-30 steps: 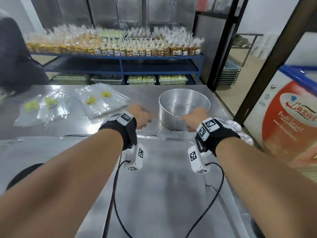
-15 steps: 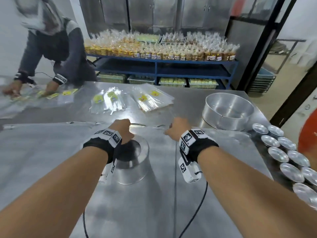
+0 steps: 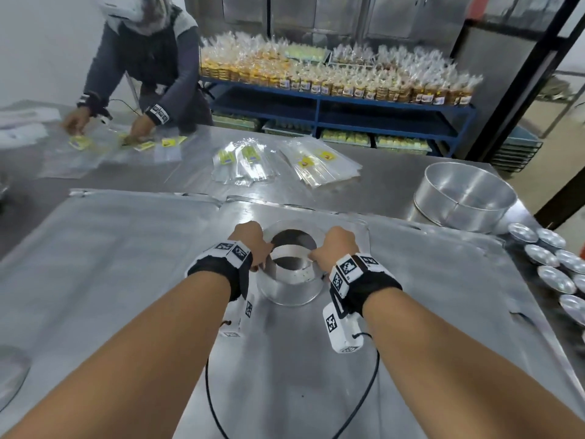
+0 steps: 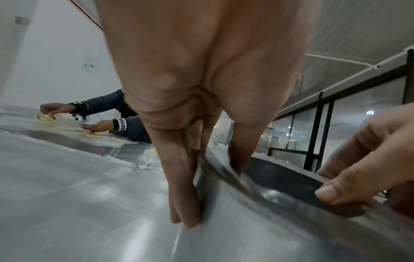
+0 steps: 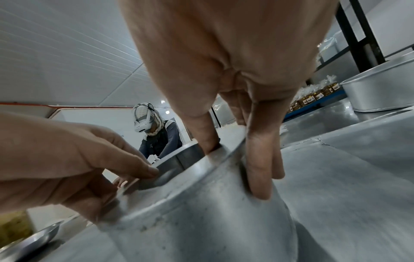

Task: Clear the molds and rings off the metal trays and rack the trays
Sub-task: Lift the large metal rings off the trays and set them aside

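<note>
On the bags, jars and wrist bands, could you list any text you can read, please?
None can be read.
Yellow labels on the clear bags: too blurred.
Labels on the packaged goods on the blue shelf: too small.
Wrist bands: black-and-white marker patterns only, no words.

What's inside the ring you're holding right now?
Nothing visible in the ring gripped by the left hand and right hand: dark inner wall and bare tray. The near inside is hidden by its wall.

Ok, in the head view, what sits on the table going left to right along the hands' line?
Left hand → metal ring gripped by both hands → right hand → small round molds at the table's right edge.
</note>
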### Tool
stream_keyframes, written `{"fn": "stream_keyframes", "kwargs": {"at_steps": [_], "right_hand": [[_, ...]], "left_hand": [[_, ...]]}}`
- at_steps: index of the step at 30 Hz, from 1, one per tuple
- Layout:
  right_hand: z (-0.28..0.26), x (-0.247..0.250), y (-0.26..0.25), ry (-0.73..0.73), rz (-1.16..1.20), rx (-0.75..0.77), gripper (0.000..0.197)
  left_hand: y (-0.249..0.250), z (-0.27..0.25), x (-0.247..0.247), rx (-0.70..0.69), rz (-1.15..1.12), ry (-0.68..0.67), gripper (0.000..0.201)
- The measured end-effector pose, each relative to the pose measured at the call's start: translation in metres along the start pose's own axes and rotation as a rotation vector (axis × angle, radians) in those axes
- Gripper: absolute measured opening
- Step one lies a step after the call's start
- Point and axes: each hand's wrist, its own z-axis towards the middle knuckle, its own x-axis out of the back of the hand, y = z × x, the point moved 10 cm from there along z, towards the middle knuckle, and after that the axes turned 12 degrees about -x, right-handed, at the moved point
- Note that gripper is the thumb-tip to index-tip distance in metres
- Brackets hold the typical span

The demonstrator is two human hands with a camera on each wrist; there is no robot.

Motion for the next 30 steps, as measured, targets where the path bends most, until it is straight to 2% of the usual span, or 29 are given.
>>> {"fn": "stream_keyframes", "kwargs": {"at_steps": [4,7,11,14,17,19,24,27,30], "right_hand": [[-0.03,0.011,-0.003,0.029,0.092,0.0,0.023],[-0.056,0.026,0.0,0.085,0.187,0.009,0.055],[-0.097,0.052,0.001,0.182,0.301,0.116,0.055],[-0.128,0.062,0.005,0.216,0.389,0.186,0.055],[-0.159,0.068,0.014,0.23,0.478,0.243,0.055],[-0.179,0.07,0.023,0.224,0.519,0.278,0.054],[-0.23,0.068,0.048,0.214,0.614,0.36,0.047],[-0.259,0.066,0.061,0.202,0.681,0.41,0.045],[-0.276,0.056,0.071,0.076,0.777,0.433,0.044]], "left_hand": [[0.01,-0.028,0.024,-0.025,-0.01,0.077,0.018],[0.014,-0.057,0.039,-0.037,-0.115,0.167,0.027],[0.02,-0.098,0.055,-0.062,-0.372,0.291,0.04],[0.02,-0.133,0.062,-0.015,-0.581,0.363,0.047],[0.019,-0.165,0.063,0.018,-0.74,0.376,0.054],[0.018,-0.184,0.062,0.032,-0.779,0.375,0.063],[0.013,-0.232,0.046,0.066,-0.885,0.383,0.067],[0.007,-0.256,0.026,0.079,-1.045,0.374,0.052],[-0.001,-0.279,0.007,0.061,-1.116,0.312,0.041]]}}
